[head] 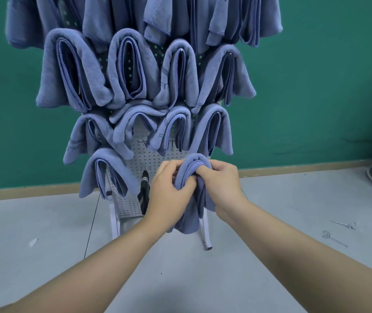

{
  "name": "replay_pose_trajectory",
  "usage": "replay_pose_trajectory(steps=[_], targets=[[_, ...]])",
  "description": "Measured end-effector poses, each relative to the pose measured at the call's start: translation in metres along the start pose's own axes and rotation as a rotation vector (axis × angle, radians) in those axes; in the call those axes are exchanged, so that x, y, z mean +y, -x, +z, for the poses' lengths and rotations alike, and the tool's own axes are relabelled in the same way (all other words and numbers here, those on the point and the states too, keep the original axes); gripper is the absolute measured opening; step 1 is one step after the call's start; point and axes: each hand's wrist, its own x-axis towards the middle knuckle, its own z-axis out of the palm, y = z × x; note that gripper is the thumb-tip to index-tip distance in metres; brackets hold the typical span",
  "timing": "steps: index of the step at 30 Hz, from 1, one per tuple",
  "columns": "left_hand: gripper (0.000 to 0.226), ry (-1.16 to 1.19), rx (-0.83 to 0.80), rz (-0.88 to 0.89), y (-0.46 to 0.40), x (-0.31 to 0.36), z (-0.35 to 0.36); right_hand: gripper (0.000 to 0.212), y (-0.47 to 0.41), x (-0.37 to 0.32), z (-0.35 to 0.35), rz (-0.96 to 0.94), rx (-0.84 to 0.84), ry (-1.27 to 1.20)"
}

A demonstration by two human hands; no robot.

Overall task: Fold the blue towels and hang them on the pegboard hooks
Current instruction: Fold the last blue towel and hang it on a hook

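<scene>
Low on the pegboard (139, 168), right side: folded blue towel (190, 168) bunched at its top fold between both hands, tail hanging toward the floor (45, 233). Left hand (169, 190) wrapped round the near layers, right hand (222, 184) with fingers (203, 171) hooked into the fold, each grip closed on cloth. Probably to keep the loop open for a hook, itself hidden behind the cloth. Rows above already draped with hung towels (130, 68).
</scene>
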Motion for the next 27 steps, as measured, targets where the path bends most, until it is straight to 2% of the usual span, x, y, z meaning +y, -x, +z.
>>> replay_pose_trajectory(steps=[2,5,12,16,27], targets=[[0.029,-0.051,0.007,0.044,-0.011,0.002,0.010,0.009,-0.010,0.000,-0.010,-0.046,0.013,0.036],[0.040,-0.090,0.003,0.100,-0.024,-0.002,0.029,0.015,-0.027,0.001,-0.023,-0.110,0.037,0.068],[0.044,-0.153,0.049,0.208,-0.066,-0.022,0.058,0.022,-0.075,0.005,-0.049,-0.203,0.047,0.242],[0.040,-0.188,0.002,0.164,-0.091,-0.031,0.067,0.030,-0.105,0.010,-0.056,-0.234,0.006,0.292],[0.037,-0.183,0.024,0.048,-0.122,-0.063,0.088,0.032,-0.154,0.040,-0.049,-0.263,-0.047,0.343]])
